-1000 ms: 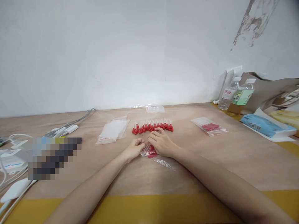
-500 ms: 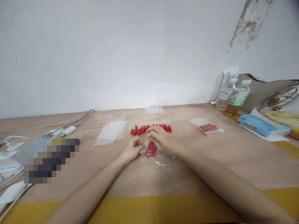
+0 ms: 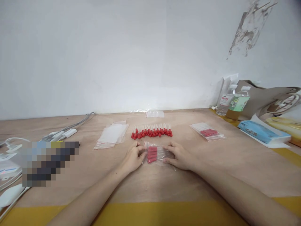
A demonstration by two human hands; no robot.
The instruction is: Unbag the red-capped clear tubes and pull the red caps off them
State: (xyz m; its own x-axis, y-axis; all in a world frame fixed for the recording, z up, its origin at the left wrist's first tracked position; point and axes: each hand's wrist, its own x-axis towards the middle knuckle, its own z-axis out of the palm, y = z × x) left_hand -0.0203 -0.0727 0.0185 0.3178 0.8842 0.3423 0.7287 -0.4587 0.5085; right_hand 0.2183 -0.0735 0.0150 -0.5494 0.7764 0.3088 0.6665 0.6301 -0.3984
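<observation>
A clear plastic zip bag (image 3: 161, 154) lies in front of me with several red-ended clear sticks (image 3: 152, 154) side by side in it. They look like droppers, their red ends toward the left. My left hand (image 3: 134, 158) pinches the bag's left edge between thumb and fingers. On the right, my right hand (image 3: 180, 156) has thumb and fingers closed on the bag's other end. Just beyond the hands, a row of loose red-ended sticks (image 3: 152, 132) lies with the clear stems pointing to the wall.
Flat clear bags (image 3: 112, 135) are stacked at left, another bag (image 3: 155, 114) by the wall. At right lies a filled bag (image 3: 208, 131), with bottles (image 3: 238, 102), a blue tissue pack (image 3: 262, 131) and a grey bag (image 3: 256, 95) beyond. Cables (image 3: 70, 126) run along the left.
My right hand has moved right, from over the red ends to the bag's right end. The bag now lies straight and flatter, its sticks lined up. My left hand still holds its left side.
</observation>
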